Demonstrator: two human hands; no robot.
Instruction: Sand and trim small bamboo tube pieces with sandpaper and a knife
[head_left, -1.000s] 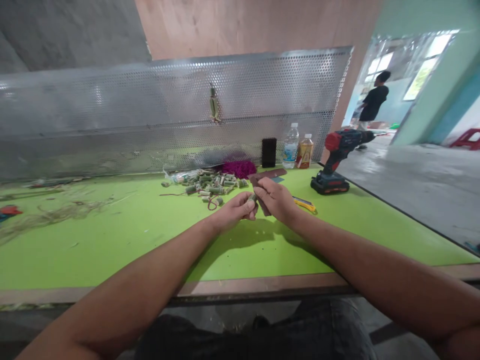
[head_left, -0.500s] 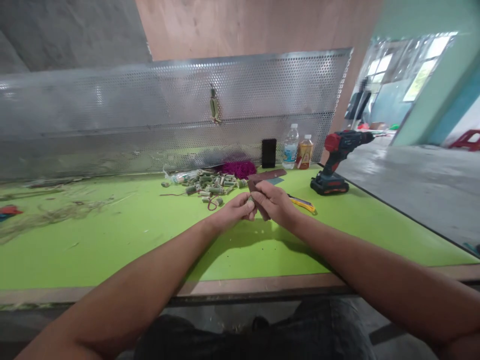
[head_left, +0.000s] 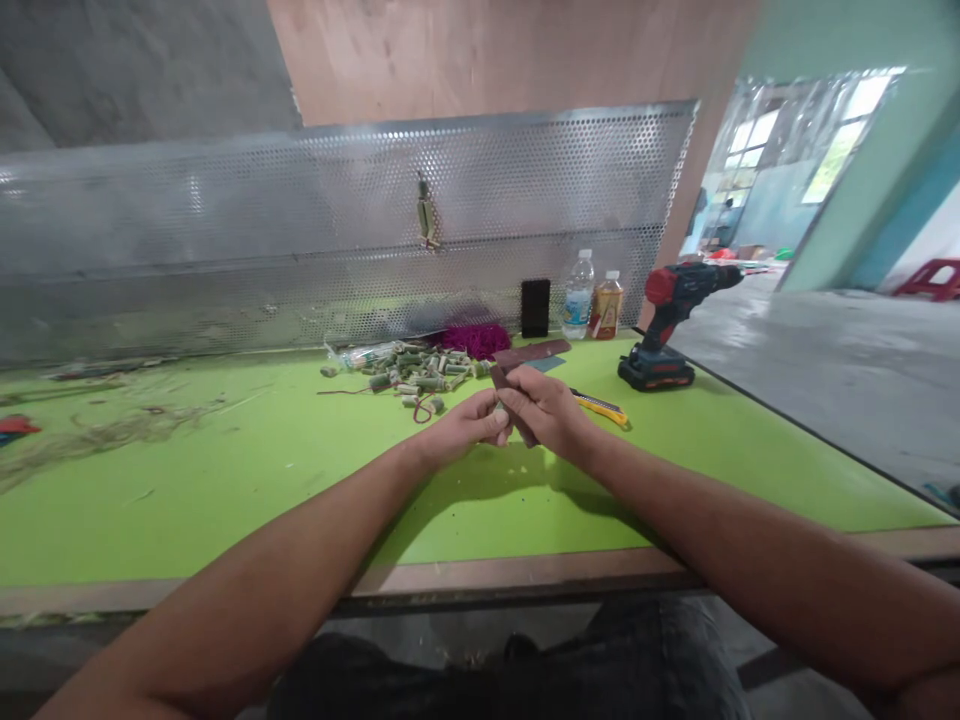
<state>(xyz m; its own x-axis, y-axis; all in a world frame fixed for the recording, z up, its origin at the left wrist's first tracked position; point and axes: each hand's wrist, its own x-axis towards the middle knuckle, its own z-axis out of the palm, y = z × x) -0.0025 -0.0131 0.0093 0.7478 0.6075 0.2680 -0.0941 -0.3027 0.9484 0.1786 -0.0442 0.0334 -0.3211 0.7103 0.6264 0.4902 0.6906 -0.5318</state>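
The left hand [head_left: 461, 427] is curling its fingers closed, pinching a small green piece [head_left: 500, 408], while the right hand [head_left: 546, 408] is gripping a brown strip [head_left: 501, 378], perhaps sandpaper, and pressing it up against that piece. The work in hand looks like smoothing the piece, one of many like those in the pile [head_left: 416, 380] just beyond the hands. The next move seems to call for a short, controlled rub, with both hands keeping their grip. The hands are working above the green counter [head_left: 225, 520], with open room in front of them before its wooden edge [head_left: 480, 572]. A yellow utility knife [head_left: 600, 407] is lying just right of the right hand, and a drill [head_left: 664, 335] is standing farther right.
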